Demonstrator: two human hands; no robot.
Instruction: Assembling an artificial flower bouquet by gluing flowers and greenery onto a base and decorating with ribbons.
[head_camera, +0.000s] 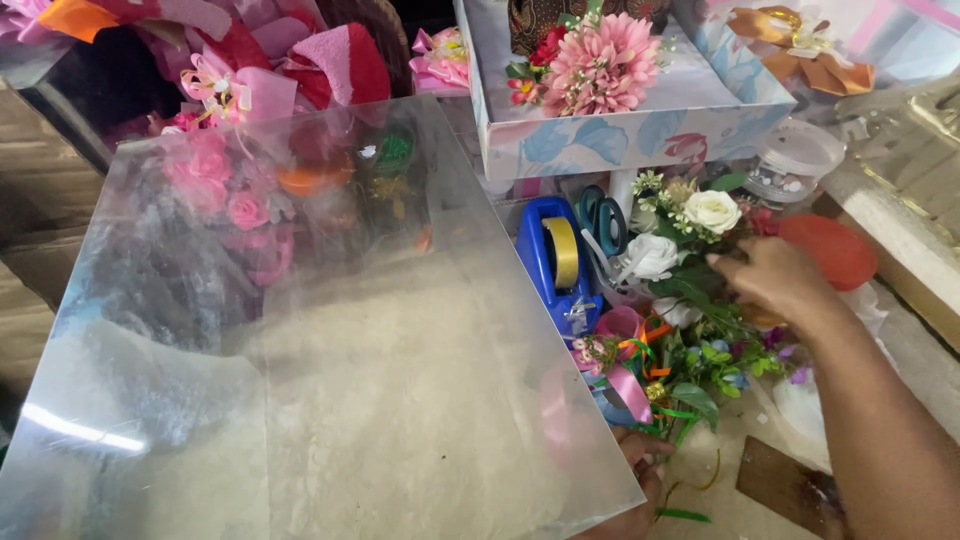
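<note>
One clear plastic sheet (300, 340) is filling the left and centre of the view, tilting up and away, its near right corner resting in the left hand (640, 480); that grip is pinching the sheet's lower edge, fingers curling beneath. The right hand (775, 275) is reaching into loose artificial flowers, its fingers hidden among stems, so whether that grip is spread or pressed together cannot be told. Two white roses (712, 210) are lying just beside it. One blue tape dispenser (555, 260) is standing near one pair of teal-handled scissors (600, 220). One floral-printed box (620, 130) is holding one pink flower (600, 65).
</note>
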